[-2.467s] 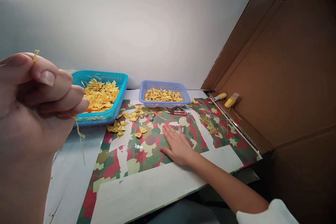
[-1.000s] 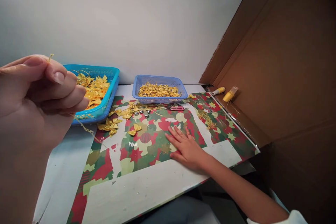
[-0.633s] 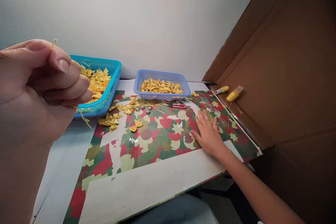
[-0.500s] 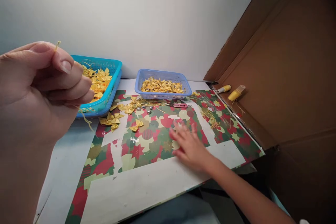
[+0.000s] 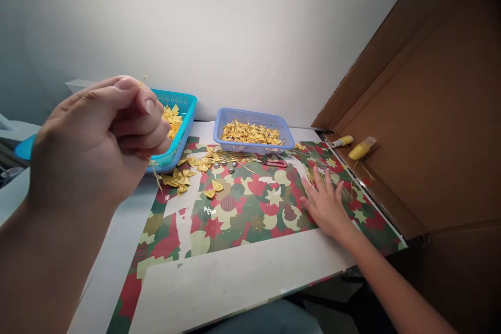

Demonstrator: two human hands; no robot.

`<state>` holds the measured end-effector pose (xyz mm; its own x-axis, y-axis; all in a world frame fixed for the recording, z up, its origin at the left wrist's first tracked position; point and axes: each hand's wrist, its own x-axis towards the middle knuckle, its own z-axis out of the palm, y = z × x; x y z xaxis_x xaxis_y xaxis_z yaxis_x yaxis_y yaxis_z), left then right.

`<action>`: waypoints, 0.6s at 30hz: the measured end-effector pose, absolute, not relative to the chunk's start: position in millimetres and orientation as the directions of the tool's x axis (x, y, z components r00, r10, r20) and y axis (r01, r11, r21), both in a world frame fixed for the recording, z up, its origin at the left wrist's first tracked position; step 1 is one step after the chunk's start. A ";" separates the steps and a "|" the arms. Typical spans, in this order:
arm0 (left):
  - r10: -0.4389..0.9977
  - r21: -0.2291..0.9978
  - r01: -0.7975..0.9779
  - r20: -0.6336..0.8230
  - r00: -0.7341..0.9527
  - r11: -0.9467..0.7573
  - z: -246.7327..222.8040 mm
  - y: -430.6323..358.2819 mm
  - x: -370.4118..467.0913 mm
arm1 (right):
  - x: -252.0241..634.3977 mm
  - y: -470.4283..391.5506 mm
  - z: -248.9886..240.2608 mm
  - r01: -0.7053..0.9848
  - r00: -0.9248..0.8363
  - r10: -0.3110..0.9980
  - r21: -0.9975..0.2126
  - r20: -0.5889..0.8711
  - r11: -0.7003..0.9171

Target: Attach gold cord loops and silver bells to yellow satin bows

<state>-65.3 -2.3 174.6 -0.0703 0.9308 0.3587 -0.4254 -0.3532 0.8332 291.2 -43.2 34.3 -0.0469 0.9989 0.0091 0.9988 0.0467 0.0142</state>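
Left hand [image 5: 94,146] pinches thread [image 5: 144,79] near its tip, a good spot; it looks soft, light. Right hand [image 5: 327,210] is open.

1. The scene is covered by a single head-worn view, taken from above the near edge of the worktable [image 5: 235,269].
2. The camera is aimed forward and down, so the tabletop is seen obliquely, with the pale wall [image 5: 235,36] faced behind it.
3. The left hand [image 5: 97,146] is seen closest to the lens, large at the left; the right hand [image 5: 326,209] is viewed farther off, over the tabletop.
4. The lavender basket [image 5: 254,147] is framed beyond mid-table, and the right side is filled by the cardboard panel [image 5: 438,130].
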 end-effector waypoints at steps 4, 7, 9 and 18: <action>0.904 0.855 -0.300 0.423 -0.070 -0.423 177.0 -4.2 -61.5 | 193.7 -67.4 30.8 0.856 -0.493 0.867 -0.219 -0.078 0.468; 0.913 0.867 -0.291 0.399 -0.086 -0.406 178.5 -6.6 -62.7 | 137.6 -82.9 24.4 0.653 -0.730 0.674 -0.403 -0.113 0.641; 0.912 0.867 -0.283 0.402 -0.089 -0.410 180.0 -8.5 -64.3 | 134.3 -81.2 23.1 0.693 -0.691 0.708 -0.416 -0.148 0.589; 0.910 0.866 -0.281 0.406 -0.090 -0.414 183.5 -10.2 -58.4 | 276.1 -34.9 36.1 0.994 -0.003 0.999 0.109 -0.051 0.008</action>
